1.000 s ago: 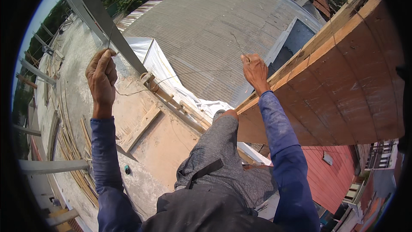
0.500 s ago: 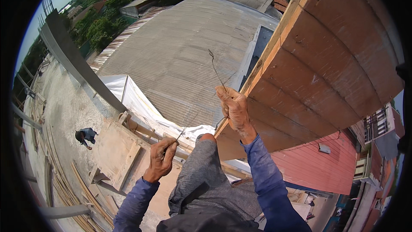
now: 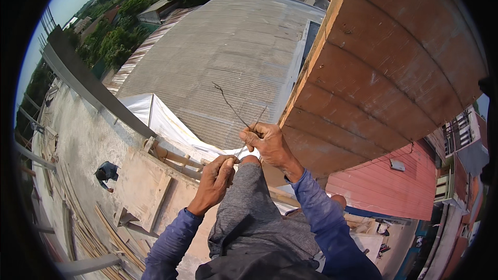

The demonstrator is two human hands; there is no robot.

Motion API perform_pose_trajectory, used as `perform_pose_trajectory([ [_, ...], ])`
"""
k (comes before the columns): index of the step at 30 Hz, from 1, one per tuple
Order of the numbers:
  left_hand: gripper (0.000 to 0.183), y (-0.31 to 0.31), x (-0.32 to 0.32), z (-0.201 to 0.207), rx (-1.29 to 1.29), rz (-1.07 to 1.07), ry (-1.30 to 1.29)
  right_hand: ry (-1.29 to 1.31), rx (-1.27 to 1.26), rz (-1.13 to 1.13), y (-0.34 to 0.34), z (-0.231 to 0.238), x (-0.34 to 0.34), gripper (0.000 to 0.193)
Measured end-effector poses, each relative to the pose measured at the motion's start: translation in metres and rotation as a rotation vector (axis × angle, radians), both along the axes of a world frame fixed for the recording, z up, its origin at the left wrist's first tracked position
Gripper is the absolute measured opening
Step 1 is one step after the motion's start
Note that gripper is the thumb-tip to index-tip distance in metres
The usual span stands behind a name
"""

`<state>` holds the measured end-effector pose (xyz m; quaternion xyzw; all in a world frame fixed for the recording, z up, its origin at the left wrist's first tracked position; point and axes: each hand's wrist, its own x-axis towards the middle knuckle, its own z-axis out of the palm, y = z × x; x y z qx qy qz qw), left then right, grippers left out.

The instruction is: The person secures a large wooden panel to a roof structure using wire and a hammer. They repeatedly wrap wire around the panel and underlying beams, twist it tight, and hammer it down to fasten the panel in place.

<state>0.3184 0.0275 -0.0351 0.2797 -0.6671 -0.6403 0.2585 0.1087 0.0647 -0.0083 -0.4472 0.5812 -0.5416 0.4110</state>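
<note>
My right hand (image 3: 274, 148) pinches thin dark wire (image 3: 231, 106) between thumb and fingers. One twisted, hooked length rises up and to the left from the grip, and a shorter end sticks up to the right. Just below and to the left, my left hand (image 3: 212, 182) is closed in a pinch on the wire's lower part, close to my right fingertips. Whether it is one folded wire or two pieces I cannot tell. Both hands are above my bent knee (image 3: 249, 160), beside the edge of a big reddish-brown wooden panel (image 3: 384, 78).
Far below, a person (image 3: 107, 173) bends over a concrete floor near long poles (image 3: 85, 233). A wooden platform (image 3: 140, 181) stands at left. White sheeting (image 3: 171, 124) borders a grey corrugated roof (image 3: 218, 57); a red roof (image 3: 384, 186) lies at right, under the panel.
My right hand has moved left and down with the wire, and my left hand right and slightly up. They were apart and are now almost touching.
</note>
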Motion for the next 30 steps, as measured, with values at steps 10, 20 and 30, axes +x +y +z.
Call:
perform_pose_trajectory([
  [10, 0.032, 0.001, -0.041, 0.0, -0.059, 0.112, 0.078, 0.235, -0.135, -0.378, 0.038, 0.006, -0.001, 0.031],
  [20, 0.034, 0.003, -0.051, 0.008, 0.264, 0.027, 0.139, 0.302, -0.226, -0.287, 0.08, -0.023, 0.0, 0.023],
  [30, 0.034, 0.007, -0.062, 0.016, 0.247, 0.026, 0.126, 0.385, -0.094, -0.303, 0.096, -0.029, -0.008, 0.024],
])
